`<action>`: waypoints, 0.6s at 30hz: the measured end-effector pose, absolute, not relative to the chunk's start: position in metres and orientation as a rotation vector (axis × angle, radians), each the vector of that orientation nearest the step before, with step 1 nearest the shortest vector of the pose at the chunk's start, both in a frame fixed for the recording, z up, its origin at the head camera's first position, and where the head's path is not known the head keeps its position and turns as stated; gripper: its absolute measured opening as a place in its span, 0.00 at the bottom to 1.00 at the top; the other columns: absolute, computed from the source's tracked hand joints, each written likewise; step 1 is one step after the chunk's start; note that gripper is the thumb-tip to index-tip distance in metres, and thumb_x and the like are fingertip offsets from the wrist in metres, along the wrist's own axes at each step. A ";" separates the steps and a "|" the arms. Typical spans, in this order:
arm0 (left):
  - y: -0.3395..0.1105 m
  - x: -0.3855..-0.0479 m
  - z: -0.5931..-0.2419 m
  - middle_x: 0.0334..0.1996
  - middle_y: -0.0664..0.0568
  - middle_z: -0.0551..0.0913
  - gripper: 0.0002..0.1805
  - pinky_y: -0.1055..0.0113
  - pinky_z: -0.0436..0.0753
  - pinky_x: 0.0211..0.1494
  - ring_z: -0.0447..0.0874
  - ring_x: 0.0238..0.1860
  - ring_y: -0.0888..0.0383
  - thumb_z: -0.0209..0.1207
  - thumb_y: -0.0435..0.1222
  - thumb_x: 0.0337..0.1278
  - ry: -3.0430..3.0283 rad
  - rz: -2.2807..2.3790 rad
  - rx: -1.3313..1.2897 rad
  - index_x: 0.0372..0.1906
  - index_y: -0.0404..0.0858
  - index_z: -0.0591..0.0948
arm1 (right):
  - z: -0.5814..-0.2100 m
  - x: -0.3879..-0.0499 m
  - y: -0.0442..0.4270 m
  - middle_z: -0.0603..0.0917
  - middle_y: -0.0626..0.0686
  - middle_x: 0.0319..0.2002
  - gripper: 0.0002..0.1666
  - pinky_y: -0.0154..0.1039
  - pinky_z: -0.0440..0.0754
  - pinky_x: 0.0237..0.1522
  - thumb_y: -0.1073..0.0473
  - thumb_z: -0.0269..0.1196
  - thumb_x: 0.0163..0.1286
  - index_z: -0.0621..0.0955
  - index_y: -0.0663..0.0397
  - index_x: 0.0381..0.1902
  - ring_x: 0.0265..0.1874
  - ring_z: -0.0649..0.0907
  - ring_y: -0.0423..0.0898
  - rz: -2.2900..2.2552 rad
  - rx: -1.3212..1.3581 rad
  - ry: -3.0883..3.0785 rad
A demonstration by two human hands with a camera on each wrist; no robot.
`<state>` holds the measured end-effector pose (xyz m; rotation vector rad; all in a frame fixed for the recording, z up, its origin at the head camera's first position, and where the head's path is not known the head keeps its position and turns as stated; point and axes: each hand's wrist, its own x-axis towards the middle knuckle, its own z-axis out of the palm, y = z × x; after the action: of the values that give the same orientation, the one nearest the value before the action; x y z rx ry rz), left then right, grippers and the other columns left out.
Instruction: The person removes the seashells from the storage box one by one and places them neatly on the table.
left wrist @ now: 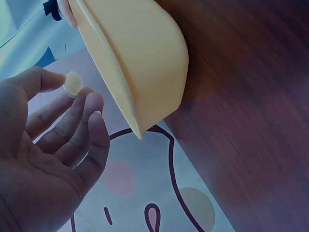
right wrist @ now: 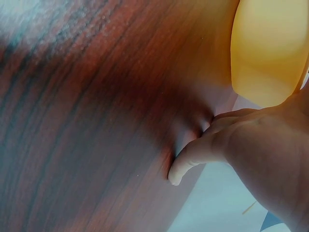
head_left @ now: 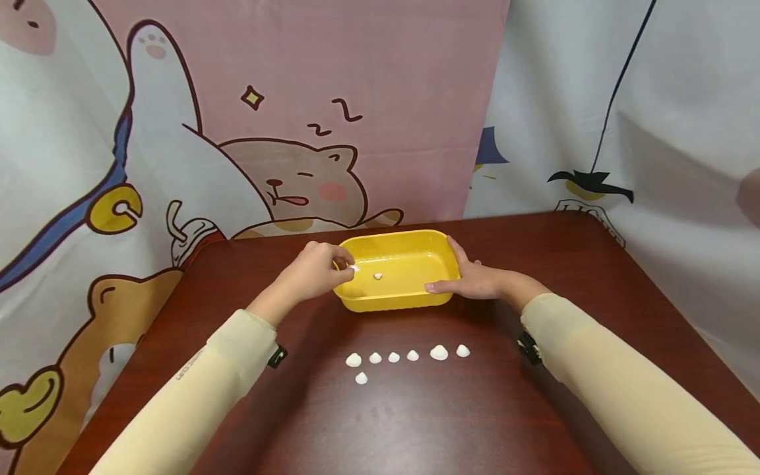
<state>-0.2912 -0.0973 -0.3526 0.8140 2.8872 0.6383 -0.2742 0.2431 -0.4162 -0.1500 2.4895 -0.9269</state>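
Note:
My left hand pinches a small white shell between thumb and fingertips, at the left end of a yellow plastic basin. Another small shell lies on the basin's floor. At the basin's right end, my right hand holds the wall, its thumb over the rim and its other fingers outside. In the right wrist view some of those fingers reach down to the tabletop. Nearer to me, several white shells lie in a row, with a single shell below the row's left end.
The basin stands on a dark reddish-brown wooden table, toward its far edge. Behind the table hangs a cloth printed with cartoon animals. A paler curtain hangs at the right.

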 end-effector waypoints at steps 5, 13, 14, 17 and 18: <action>-0.101 -0.284 -0.357 0.39 0.49 0.91 0.13 0.66 0.83 0.38 0.83 0.34 0.57 0.66 0.40 0.68 2.875 0.627 0.858 0.50 0.38 0.90 | -0.416 -0.274 0.244 0.37 0.68 0.86 0.82 0.81 0.45 0.77 0.16 0.64 0.61 0.20 0.35 0.83 0.83 0.38 0.78 -0.933 -0.147 2.484; -0.106 -0.270 -0.364 0.36 0.52 0.89 0.10 0.66 0.83 0.39 0.82 0.33 0.58 0.67 0.39 0.67 2.858 0.673 0.852 0.48 0.40 0.91 | -0.417 -0.274 0.245 0.39 0.68 0.86 0.82 0.81 0.46 0.78 0.16 0.64 0.60 0.20 0.35 0.83 0.83 0.38 0.78 -0.947 -0.150 2.483; -0.106 -0.267 -0.366 0.36 0.53 0.89 0.10 0.66 0.83 0.39 0.82 0.33 0.58 0.68 0.40 0.67 2.852 0.680 0.846 0.48 0.40 0.91 | -0.418 -0.274 0.245 0.39 0.67 0.87 0.82 0.81 0.46 0.78 0.16 0.64 0.60 0.20 0.35 0.84 0.83 0.38 0.78 -0.949 -0.150 2.483; -0.107 -0.260 -0.370 0.36 0.54 0.90 0.10 0.67 0.84 0.39 0.83 0.33 0.60 0.69 0.40 0.67 2.836 0.700 0.845 0.48 0.40 0.91 | -0.418 -0.274 0.245 0.39 0.67 0.87 0.83 0.80 0.46 0.78 0.16 0.64 0.60 0.20 0.35 0.84 0.83 0.38 0.77 -0.951 -0.148 2.487; -0.107 -0.258 -0.371 0.36 0.54 0.90 0.10 0.67 0.85 0.40 0.83 0.34 0.60 0.69 0.39 0.67 2.831 0.712 0.846 0.48 0.40 0.91 | -0.418 -0.274 0.245 0.39 0.67 0.87 0.83 0.80 0.46 0.78 0.16 0.64 0.60 0.20 0.35 0.84 0.83 0.38 0.77 -0.952 -0.145 2.489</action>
<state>-0.2579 -0.1070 -0.3712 0.8461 2.8310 0.7122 -0.2736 0.2454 -0.4176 -0.1452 2.4889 -0.9515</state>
